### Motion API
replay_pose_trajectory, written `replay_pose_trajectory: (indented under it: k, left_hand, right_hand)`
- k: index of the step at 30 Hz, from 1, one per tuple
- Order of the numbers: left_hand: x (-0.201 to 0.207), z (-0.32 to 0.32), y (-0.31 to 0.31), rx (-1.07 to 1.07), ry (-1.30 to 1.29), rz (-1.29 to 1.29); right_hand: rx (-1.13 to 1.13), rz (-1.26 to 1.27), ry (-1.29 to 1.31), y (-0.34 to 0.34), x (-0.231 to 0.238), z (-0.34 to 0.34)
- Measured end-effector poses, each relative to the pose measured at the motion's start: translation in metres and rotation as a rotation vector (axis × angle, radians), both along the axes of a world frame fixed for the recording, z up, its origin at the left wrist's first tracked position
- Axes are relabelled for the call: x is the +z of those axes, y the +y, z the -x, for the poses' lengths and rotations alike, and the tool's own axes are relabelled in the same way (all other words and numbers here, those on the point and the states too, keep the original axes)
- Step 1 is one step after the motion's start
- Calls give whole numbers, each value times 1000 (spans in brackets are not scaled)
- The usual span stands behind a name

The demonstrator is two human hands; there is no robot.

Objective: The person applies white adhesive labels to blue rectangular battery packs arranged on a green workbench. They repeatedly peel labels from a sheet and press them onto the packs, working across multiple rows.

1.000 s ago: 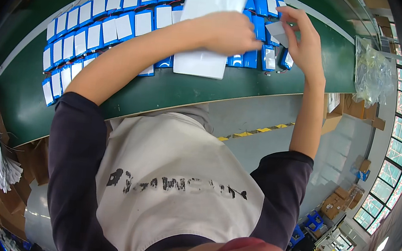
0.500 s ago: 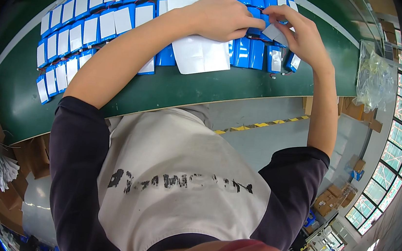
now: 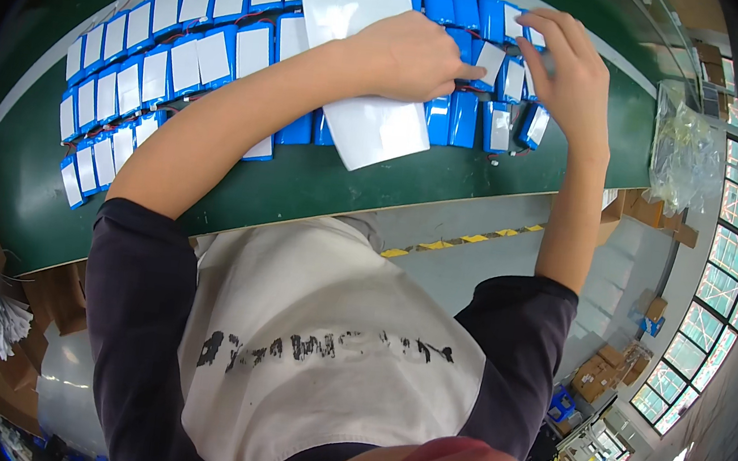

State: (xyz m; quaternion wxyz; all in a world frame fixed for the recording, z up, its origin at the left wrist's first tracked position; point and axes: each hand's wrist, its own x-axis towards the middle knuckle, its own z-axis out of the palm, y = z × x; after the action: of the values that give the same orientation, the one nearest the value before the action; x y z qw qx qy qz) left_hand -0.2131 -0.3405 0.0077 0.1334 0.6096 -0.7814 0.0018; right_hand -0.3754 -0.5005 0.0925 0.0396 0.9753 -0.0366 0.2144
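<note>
Rows of flat blue battery packs [image 3: 462, 121], many bearing white labels, lie on the green table. My left hand [image 3: 409, 59] lies over a large white sheet [image 3: 379, 137]. Its index finger points out and touches a white label [image 3: 489, 60] on a pack in the middle row; the other fingers are curled, and what they may hold is hidden. Beyond that pack, my right hand [image 3: 570, 76] has its thumb and fingers apart, with nothing seen between them. Its fingertips are close to a labelled pack [image 3: 512, 22] in the far row.
More labelled packs [image 3: 156, 70] with thin wires fill the left of the green table [image 3: 238, 194]. Clear plastic bags [image 3: 686, 142] hang at its right end. Cardboard boxes [image 3: 601, 372] and yellow-black tape [image 3: 476, 238] are on the floor.
The white label that my right fingers held now lies flat on the middle-row pack. My right hand has opened and moved away toward the far row. The white sheet has tilted.
</note>
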Motion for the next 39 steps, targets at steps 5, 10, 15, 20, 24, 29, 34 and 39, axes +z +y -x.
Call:
replay_pose_trajectory:
  k: [5, 10, 15, 20, 24, 29, 34, 39]
  left_hand:
    - [-6, 2, 2, 14, -40, 23]
    - [-14, 2, 5, 32, -18, 141]
    - [-8, 2, 7, 6, -63, 129]
    - [-7, 3, 5, 6, -138, 73]
    - [-4, 9, 5, 28, -131, 59]
    - [-8, 7, 7, 43, -82, 57]
    - [-5, 4, 6, -40, -48, 99]
    - [-15, 0, 10, -81, 28, 258]
  right_hand:
    - [-107, -148, 116, 0, -15, 9]
    - [-147, -245, 133, 1, -41, 12]
    - [-202, -344, 64, 2, -48, 13]
    - [-236, -440, 15, 18, -46, 17]
    - [-153, -185, -223, 40, -47, 33]
    - [-368, -274, -539, 63, -15, 54]
    - [-241, -389, -151, 40, -4, 45]
    - [-191, -490, -39, 10, -33, 33]
